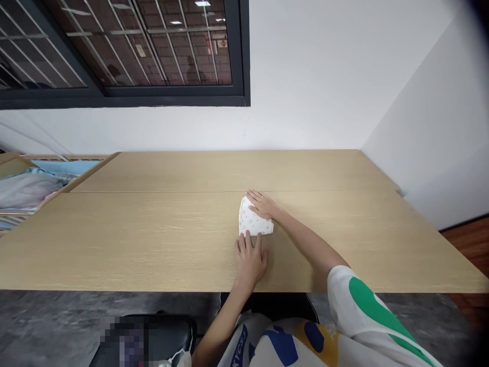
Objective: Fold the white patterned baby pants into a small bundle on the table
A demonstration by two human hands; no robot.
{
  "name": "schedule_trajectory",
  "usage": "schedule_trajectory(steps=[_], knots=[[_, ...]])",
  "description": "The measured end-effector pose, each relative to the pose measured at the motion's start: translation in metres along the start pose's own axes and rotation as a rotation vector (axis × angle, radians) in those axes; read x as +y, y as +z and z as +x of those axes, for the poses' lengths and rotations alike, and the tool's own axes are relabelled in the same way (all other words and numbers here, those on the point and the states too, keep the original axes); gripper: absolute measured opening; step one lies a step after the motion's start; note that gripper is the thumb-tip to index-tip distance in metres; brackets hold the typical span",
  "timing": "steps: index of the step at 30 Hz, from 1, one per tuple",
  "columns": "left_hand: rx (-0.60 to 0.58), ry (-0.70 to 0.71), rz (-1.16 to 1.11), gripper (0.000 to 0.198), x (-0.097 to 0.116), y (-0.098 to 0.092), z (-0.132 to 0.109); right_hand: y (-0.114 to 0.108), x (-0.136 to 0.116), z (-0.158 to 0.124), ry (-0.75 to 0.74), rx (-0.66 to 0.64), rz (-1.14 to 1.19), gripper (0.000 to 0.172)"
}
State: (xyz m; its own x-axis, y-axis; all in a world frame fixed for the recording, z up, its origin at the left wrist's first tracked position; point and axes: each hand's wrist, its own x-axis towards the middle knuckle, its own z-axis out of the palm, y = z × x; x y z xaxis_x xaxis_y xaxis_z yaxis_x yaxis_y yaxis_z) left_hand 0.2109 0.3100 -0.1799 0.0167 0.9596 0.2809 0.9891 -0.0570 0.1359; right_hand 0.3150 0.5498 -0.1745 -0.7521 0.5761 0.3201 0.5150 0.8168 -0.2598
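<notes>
A small white cloth with tiny coloured dots (252,222), folded into a compact wedge, lies on the light wooden table (153,239). My left hand (250,260) lies flat on the table with its fingertips on the cloth's near edge. My right hand (263,204) rests flat on the cloth's far right side, fingers stretched out toward the left. Both hands press on the cloth; neither grips it.
A wooden-framed cot or bin with blue and pink fabrics (34,186) stands at the table's left end. White walls close in behind and to the right. A dark window (122,51) is above. A black seat (153,339) is below the near edge.
</notes>
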Motion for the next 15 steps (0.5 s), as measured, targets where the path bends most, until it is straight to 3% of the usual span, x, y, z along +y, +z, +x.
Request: schedule_trajectory(steps=[5, 9, 13, 15], knots=[[-0.003, 0.025, -0.088, 0.044, -0.033, -0.002, 0.017, -0.016, -0.026, -0.026, 0.161, 0.095, 0.020, 0.046], [-0.023, 0.085, -0.185, 0.031, -0.066, -0.005, 0.039, -0.029, -0.041, -0.065, 0.134, 0.001, 0.128, 0.036], [-0.011, 0.202, -0.254, 0.029, -0.079, -0.007, 0.056, -0.032, -0.043, -0.104, 0.053, -0.119, 0.169, 0.065], [-0.041, 0.232, -0.339, 0.032, -0.082, -0.010, 0.063, -0.030, -0.042, -0.118, 0.043, -0.137, 0.199, 0.069]])
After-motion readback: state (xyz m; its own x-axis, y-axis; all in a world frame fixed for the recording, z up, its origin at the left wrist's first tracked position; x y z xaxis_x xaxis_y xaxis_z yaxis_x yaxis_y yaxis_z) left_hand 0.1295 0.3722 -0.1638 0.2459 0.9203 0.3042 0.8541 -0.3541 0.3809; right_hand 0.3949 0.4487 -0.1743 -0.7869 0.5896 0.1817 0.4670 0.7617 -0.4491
